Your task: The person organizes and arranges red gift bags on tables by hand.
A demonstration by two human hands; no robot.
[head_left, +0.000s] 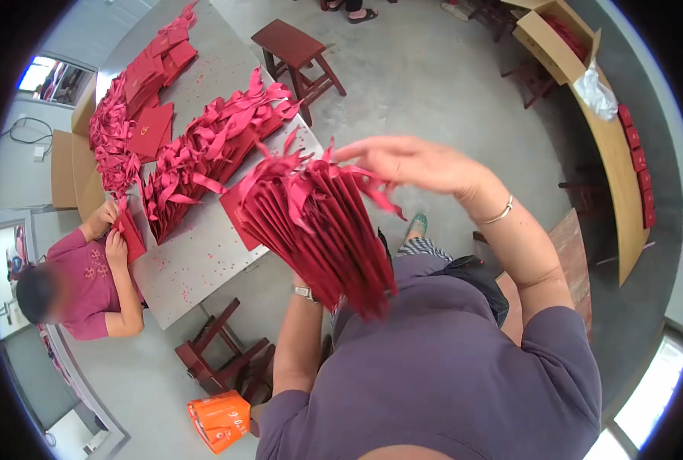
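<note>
A thick stack of red bags (322, 230) with pink-red ribbons is held up in front of my body, over the table's edge. My left arm reaches under it, and the stack hides my left hand from the wrist on. At the stack's upper right, my right hand (414, 162) touches the ribbons, its fingers stretched out. Behind the stack, a long row of red bags with ribbons (211, 157) leans on the grey table (196, 264). A flat red bag (238, 218) lies partly behind the held stack.
Across the table at the left, a person (96, 280) handles a red bag (131, 230). More red bags (146, 73) lie farther back. Wooden stools (292, 46) stand around the table. An orange bag (220, 420) is below. At right, a wooden table (625, 222) bears an open carton (545, 46).
</note>
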